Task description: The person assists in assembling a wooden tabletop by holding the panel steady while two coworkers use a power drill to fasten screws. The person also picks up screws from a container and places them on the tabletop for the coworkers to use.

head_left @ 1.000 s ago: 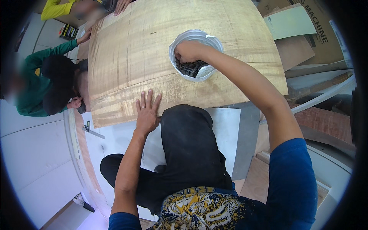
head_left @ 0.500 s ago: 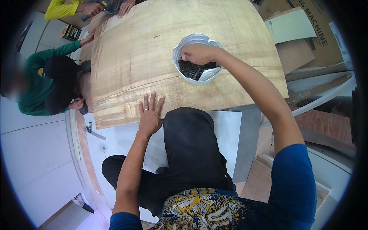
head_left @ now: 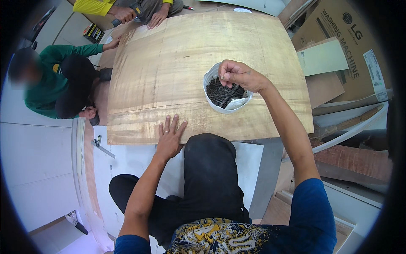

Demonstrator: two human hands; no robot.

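My right hand [head_left: 239,76] is held just over a white plastic tub [head_left: 207,80], its thumb and fingertips pinched together. Whatever sits in that pinch, if anything, is too small to name. Inside the tub lie many dark screws [head_left: 222,96] and a crumpled whitish piece at the near side. The tub stands on a large plywood sheet [head_left: 160,76]. With fingers spread, my left hand [head_left: 170,142] rests flat on the sheet's near edge, beside my bent knee. One loose dark screw [head_left: 186,56] lies on the wood, left of the tub.
A person in a green top [head_left: 53,80] crouches at the left, one hand at the sheet's edge. At the far left corner, another person in yellow sleeves holds a power drill [head_left: 135,9]. A large cardboard box [head_left: 351,42] and wood offcuts [head_left: 319,86] stand at the right.
My right hand has come up out of the tub, from among the screws to above its rim. My left hand stays flat on the plywood. The view has tilted, showing more at the far end.
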